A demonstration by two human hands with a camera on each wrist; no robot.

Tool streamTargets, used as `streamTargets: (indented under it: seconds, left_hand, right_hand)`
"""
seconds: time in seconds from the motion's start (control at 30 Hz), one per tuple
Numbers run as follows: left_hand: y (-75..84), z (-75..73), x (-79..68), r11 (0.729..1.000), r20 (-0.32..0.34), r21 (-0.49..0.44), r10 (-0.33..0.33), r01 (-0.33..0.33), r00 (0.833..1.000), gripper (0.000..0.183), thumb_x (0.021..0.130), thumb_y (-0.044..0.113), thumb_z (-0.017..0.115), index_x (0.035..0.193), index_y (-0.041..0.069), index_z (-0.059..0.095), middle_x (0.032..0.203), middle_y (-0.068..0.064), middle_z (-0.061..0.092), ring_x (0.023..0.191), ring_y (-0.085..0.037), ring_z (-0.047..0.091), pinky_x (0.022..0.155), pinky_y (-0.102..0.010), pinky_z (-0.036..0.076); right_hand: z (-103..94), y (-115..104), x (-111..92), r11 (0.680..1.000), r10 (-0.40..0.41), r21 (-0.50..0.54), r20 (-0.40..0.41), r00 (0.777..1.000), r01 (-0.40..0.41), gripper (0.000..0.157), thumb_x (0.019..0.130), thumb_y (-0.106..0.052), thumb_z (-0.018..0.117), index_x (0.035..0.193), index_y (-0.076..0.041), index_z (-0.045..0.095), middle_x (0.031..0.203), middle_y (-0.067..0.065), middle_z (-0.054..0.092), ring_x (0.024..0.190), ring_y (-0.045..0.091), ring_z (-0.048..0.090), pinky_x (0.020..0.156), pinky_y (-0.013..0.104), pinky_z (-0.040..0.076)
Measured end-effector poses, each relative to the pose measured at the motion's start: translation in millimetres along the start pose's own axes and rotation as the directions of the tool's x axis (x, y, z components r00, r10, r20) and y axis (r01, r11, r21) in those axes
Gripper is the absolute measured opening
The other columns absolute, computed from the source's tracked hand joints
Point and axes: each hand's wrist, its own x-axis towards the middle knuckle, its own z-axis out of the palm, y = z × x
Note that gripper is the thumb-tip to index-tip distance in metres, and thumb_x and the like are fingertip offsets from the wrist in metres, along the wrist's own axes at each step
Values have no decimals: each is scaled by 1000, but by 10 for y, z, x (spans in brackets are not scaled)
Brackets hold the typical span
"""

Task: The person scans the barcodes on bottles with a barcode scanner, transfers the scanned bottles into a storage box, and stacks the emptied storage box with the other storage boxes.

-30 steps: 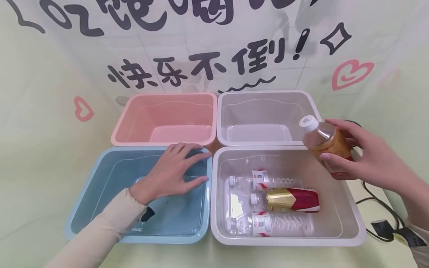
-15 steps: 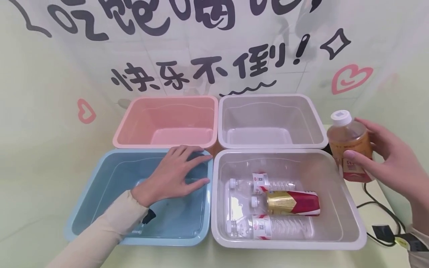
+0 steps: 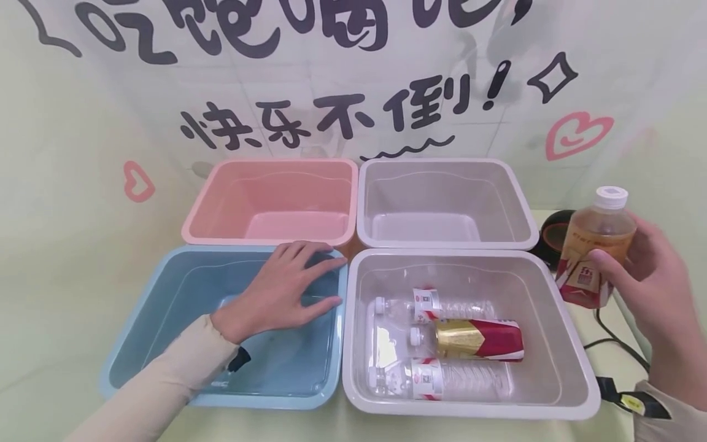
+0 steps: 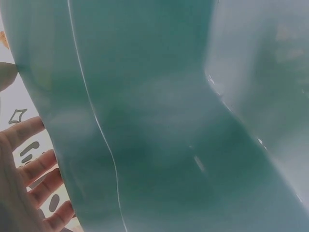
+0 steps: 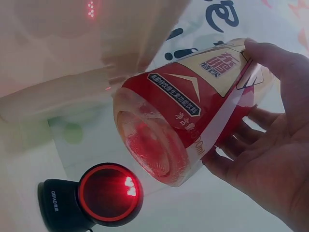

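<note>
My right hand [image 3: 657, 276] grips a drink bottle [image 3: 596, 248] with a white cap and a red and gold label. The bottle stands nearly upright in the air, past the right side of the front grey basin [image 3: 569, 344]. In the right wrist view the thumb and fingers wrap around the bottle [image 5: 193, 96], and its base faces a black scanner [image 5: 111, 193] whose round window glows red. Over the blue basin [image 3: 221, 402] my left hand [image 3: 276, 291] is spread, fingertips at the right and back rim. The left wrist view shows loosely extended fingers [image 4: 41, 174] beside the basin's wall.
In the front grey basin lie several clear plastic bottles [image 3: 428, 377] and a gold and red can [image 3: 479, 339]. Behind are a pink basin [image 3: 270, 242] and another grey basin [image 3: 447, 244], against a lettered wall. A black cable [image 3: 624, 344] runs along the right.
My right hand has carried the bottle rightward, from over the front grey basin's edge to beside the scanner, and tipped it more upright. The left hand has stayed put.
</note>
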Motion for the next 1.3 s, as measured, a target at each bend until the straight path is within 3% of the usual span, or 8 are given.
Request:
streamTargets:
  seconds: [0.1, 0.27, 0.5, 0.7, 0.9, 1.0, 1.1, 1.3]
  left_hand:
    - [5, -1, 3, 1000, 8, 2, 6, -6, 1000, 63, 91, 61, 69, 145, 28, 65, 153, -4, 56, 145, -29, 48, 125, -60, 36]
    - [4, -3, 16, 1000, 10, 5, 14, -14, 1000, 63, 92, 62, 68, 146, 29, 64, 154, -4, 55, 145, -29, 48, 124, -59, 37]
    - [-7, 12, 79, 999, -7, 9, 42, -42, 999, 63, 92, 62, 67, 146, 30, 63, 154, -3, 55, 145, -29, 48, 125, -59, 37]
    - [0, 4, 83, 999, 1, 17, 33, -33, 999, 63, 91, 62, 68, 146, 29, 64, 153, -4, 56, 145, -30, 48, 125, -60, 37]
    - [4, -6, 32, 1000, 9, 18, 3, -4, 1000, 63, 91, 61, 69, 145, 29, 65, 153, -4, 57, 144, -30, 49, 124, -60, 39]
    - [14, 3, 23, 1000, 20, 10, -4, 4, 1000, 64, 91, 61, 69, 146, 29, 64, 154, -5, 56, 145, -30, 49, 123, -60, 38]
    - [14, 21, 20, 1000, 9, 5, 4, -4, 1000, 63, 92, 61, 68, 147, 29, 63, 155, -4, 55, 146, -30, 48, 125, -61, 37]
    - [3, 17, 8, 1000, -25, 8, 22, -22, 999, 62, 91, 59, 70, 145, 29, 65, 152, -4, 57, 144, -30, 50, 123, -62, 39]
  right_hand:
    - [11, 63, -57, 998, 50, 37, -50, 998, -48, 63, 96, 12, 65, 152, -13, 54, 135, -11, 65, 119, 3, 60, 93, 4, 48]
    - [41, 166, -127, 969, 76, 245, -149, 986, -38, 56, 95, 14, 65, 147, -6, 59, 132, -3, 69, 118, 11, 61, 93, 9, 49]
    - [55, 306, -212, 952, 141, 302, -285, 948, -51, 59, 97, 10, 61, 152, -10, 51, 141, 4, 63, 130, 22, 54, 96, 11, 47]
    - [170, 429, -181, 929, 186, 363, -292, 938, -71, 59, 100, -1, 65, 154, -16, 46, 136, 3, 66, 127, 20, 58, 95, 15, 48]
    - [284, 528, -38, 914, 133, 404, -246, 960, -23, 52, 99, -3, 68, 147, -11, 51, 130, 6, 68, 116, 17, 62, 90, 16, 54]
    - [276, 572, -3, 926, 134, 374, -230, 964, -39, 46, 97, -5, 69, 142, -11, 59, 123, 2, 71, 110, 13, 63, 85, 13, 54]
    - [254, 591, 10, 935, 147, 350, -253, 956, -51, 42, 97, -5, 69, 138, -11, 64, 116, 2, 72, 103, 13, 65, 76, 12, 55]
    - [294, 612, -11, 920, 179, 390, -313, 933, -45, 48, 94, -7, 73, 140, -11, 60, 121, 4, 69, 108, 17, 60, 83, 15, 53]
